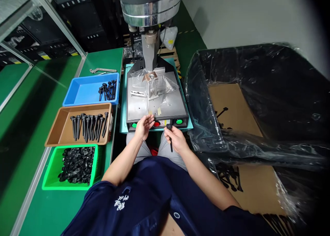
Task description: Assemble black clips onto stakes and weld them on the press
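Rod is hanging from the right hand just in front of the press, its head up and its shaft pointing down.

Two boxes lined with dark film are standing right of the press, one farther back and one nearer the body; each is holding loose black pieces, too hidden to count. One green table is running along the left of the press. One press is facing the person's knees.

Three trays are resting on the table, left of the press: a blue tray farthest back, a brown tray between, a green tray nearest the body.

Two hands are working before the press. The left hand is hovering by its front edge, fingers curving loosely apart; whether the fingertips are touching it, I cannot tell. The right hand is closing thumb and fingers around the rod, just below its head.

One wrench is lying behind the blue tray. Roughly ten similar rods are lying in the brown tray, overlapping; several screws are crowding the blue tray's right end. Two green buttons and one red button are lining the press's front. Small black parts, too many to count, are filling the green tray.
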The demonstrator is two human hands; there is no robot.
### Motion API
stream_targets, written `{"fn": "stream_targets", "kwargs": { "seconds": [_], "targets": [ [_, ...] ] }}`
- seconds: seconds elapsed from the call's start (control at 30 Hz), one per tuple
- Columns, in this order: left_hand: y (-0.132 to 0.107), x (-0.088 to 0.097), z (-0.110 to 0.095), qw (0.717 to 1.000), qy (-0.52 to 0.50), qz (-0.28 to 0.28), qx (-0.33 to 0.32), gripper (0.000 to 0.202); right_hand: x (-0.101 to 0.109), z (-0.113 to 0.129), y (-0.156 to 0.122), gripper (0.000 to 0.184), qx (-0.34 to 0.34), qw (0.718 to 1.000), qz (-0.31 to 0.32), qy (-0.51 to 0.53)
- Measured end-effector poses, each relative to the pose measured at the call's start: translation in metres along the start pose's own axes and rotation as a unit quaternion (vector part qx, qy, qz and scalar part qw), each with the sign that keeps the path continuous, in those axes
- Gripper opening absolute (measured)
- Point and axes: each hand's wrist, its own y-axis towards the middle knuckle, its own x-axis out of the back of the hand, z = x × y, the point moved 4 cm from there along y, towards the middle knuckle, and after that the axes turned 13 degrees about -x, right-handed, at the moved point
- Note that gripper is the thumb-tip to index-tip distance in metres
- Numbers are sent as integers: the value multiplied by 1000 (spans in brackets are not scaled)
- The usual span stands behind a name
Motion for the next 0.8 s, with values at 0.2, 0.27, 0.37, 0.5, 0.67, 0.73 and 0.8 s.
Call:
{"fn": "stream_targets", "kwargs": {
  "seconds": [0.2, 0.27, 0.37, 0.5, 0.67, 0.73, 0.8],
  "targets": [
    [14, -18, -4, 994, -101, -31, 6, 34, -22, 4, 42, 34, -35, 994, 24, 101],
    [15, -15, -3, 993, -109, -51, 8, 29, -29, 8, 56, 27, -51, 988, 21, 146],
    [17, -9, 0, 993, -107, -52, 26, 29, -41, 9, 69, 16, -101, 972, 36, 208],
    [22, -2, 0, 991, -110, -54, 47, 31, -57, 12, 78, 8, -152, 945, 89, 275],
    [27, -4, -5, 987, -134, -24, 82, 39, -61, 28, 93, 13, -154, 917, 85, 358],
    [28, -5, -8, 986, -148, -14, 72, 35, -55, 36, 97, 11, -125, 924, 44, 357],
    [29, -5, -11, 986, -163, -27, 32, 26, -48, 40, 98, 6, -86, 937, 3, 338]
  ]
}}
